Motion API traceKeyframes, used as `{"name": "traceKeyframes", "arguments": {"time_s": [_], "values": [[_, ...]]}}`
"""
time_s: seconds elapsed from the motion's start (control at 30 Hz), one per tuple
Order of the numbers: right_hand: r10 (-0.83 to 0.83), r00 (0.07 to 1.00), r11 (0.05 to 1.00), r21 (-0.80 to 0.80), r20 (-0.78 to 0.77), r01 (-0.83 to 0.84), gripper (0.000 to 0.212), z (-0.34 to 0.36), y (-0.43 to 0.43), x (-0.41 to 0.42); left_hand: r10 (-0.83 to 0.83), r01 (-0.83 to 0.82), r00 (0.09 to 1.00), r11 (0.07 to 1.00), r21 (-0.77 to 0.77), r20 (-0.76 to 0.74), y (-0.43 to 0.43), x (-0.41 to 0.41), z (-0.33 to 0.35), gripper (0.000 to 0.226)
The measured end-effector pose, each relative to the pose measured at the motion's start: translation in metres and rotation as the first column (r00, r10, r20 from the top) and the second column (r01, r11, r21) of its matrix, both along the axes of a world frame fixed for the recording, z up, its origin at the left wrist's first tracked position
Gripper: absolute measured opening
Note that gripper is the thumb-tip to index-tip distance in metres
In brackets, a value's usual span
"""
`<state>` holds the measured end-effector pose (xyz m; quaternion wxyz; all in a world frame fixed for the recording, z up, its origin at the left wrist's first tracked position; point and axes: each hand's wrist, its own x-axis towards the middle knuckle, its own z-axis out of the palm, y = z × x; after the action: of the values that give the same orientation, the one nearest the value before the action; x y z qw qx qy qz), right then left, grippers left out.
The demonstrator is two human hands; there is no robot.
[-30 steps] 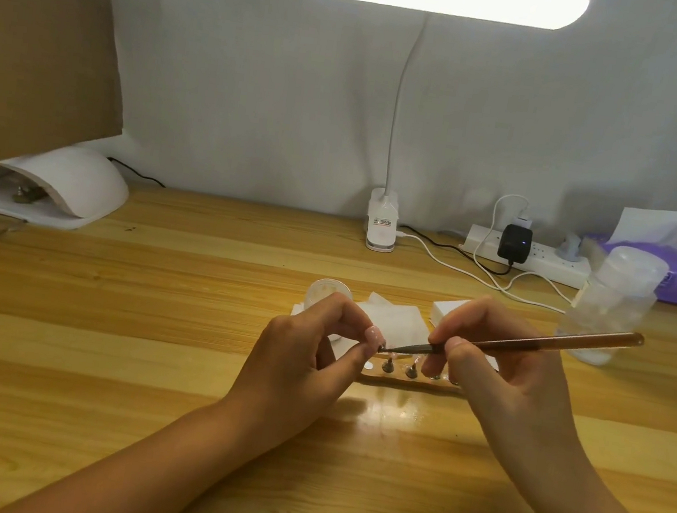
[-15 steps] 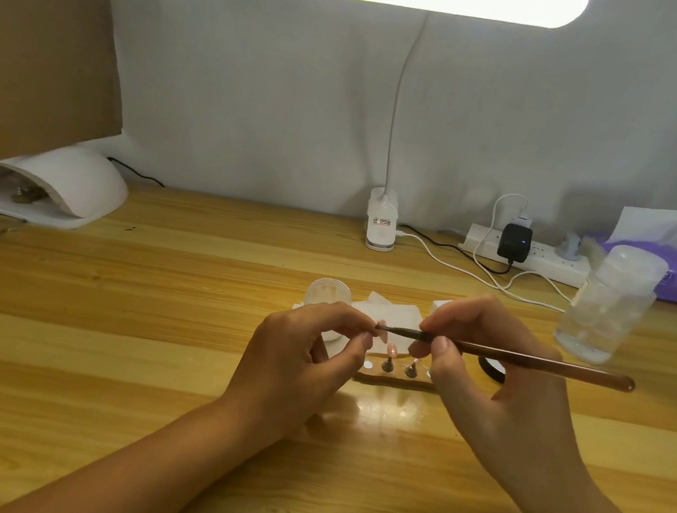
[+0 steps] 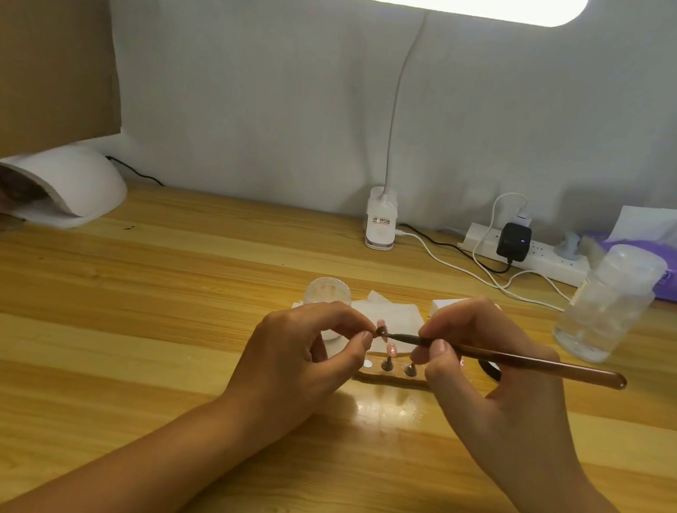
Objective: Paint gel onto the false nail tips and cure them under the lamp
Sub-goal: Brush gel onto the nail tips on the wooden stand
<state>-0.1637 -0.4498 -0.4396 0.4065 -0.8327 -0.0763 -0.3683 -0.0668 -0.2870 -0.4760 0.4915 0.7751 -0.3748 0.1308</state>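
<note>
Your left hand (image 3: 298,350) is pinching a pink nail tip (image 3: 381,330) while your right hand (image 3: 481,370) is gripping the brush (image 3: 529,361), its bristles touching it.

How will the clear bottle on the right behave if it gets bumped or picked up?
The clear bottle looks tall for its base and mostly empty, so it is probably light and apt to tip if pushed near its wide cap. Its smooth round wall may be slippery, and once down it would likely roll.

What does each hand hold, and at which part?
Left hand pinches a false nail tip at its left edge; right hand holds the brush near its front end.
</note>
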Motion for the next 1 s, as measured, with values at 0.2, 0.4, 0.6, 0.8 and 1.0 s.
{"name": "traceKeyframes", "arguments": {"time_s": [0.2, 0.4, 0.6, 0.8, 1.0], "values": [[0.004, 1.000, 0.999, 0.046, 0.009, -0.005, 0.015, 0.0000, -0.0011, 0.0005, -0.011, 0.011, 1.000, 1.000, 0.013, -0.009, 0.0004, 0.0014, -0.0010, 0.009], [-0.006, 1.000, 0.997, 0.083, 0.016, 0.005, 0.011, -0.0002, -0.0022, 0.0015, -0.053, 0.053, 0.998, 0.999, -0.002, -0.036, 0.0016, 0.0032, -0.0024, 0.011], [0.048, 0.999, 0.997, 0.069, -0.016, -0.047, 0.007, -0.0028, 0.0012, 0.0019, -0.091, 0.088, 0.993, 0.995, -0.038, -0.078, 0.0012, 0.0038, -0.0015, 0.009], [0.047, 0.999, 0.998, 0.041, -0.025, -0.046, 0.013, -0.0018, 0.0012, 0.0007, -0.091, 0.088, 0.990, 0.996, -0.033, -0.106, -0.0010, 0.0047, -0.0011, 0.006], [0.019, 0.999, 0.996, 0.091, -0.032, -0.016, 0.022, 0.0004, -0.0012, -0.0002, -0.126, 0.120, 0.984, 0.992, -0.048, -0.128, -0.0010, 0.0044, -0.0009, 0.008]]}}
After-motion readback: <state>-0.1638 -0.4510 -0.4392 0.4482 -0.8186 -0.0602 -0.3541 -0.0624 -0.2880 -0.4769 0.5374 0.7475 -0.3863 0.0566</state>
